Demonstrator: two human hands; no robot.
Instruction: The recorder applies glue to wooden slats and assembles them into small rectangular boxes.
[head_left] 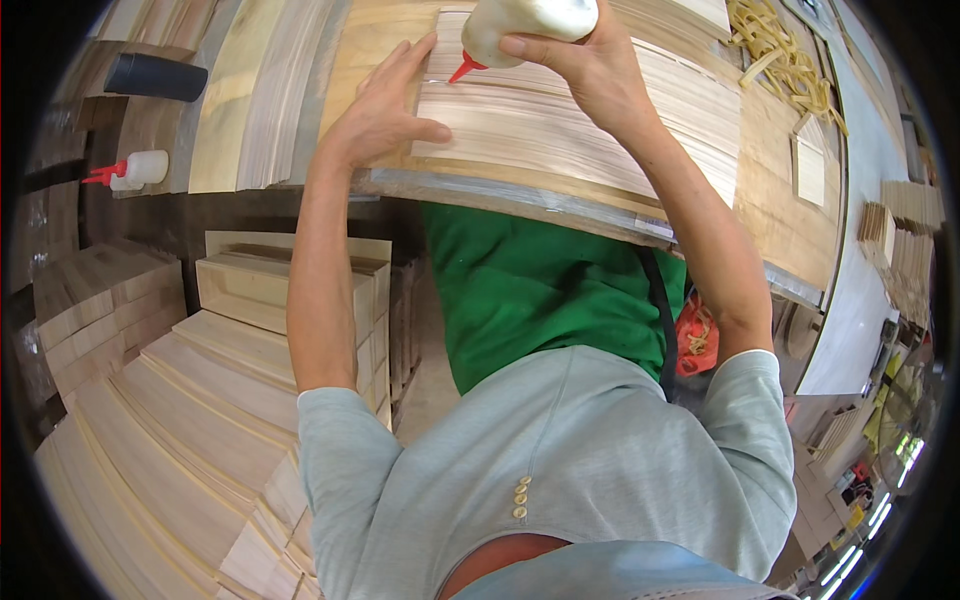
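Observation:
My right hand (600, 75) is wrapped round a white squeeze bottle (520, 28), which is tilted with its red pointed nozzle (466, 68) down and to the left. The nozzle's tip is close above a row of thin pale wood strips (560, 130) lying side by side on the bench. At the left end of these strips rests my left hand (385, 105), fingers stretched out and thumb spread, its fingertips along the strips' ends. Whether anything flows from the nozzle is too small to tell.
More wood strips (275, 90) lie on the left. A dark cylinder (157, 77) and another red-tipped bottle (145, 168) are at far left. Tangled yellowish bands (775, 55) lie at the back right. Stacked wooden pieces (190, 390) stand lower left, beside my left arm.

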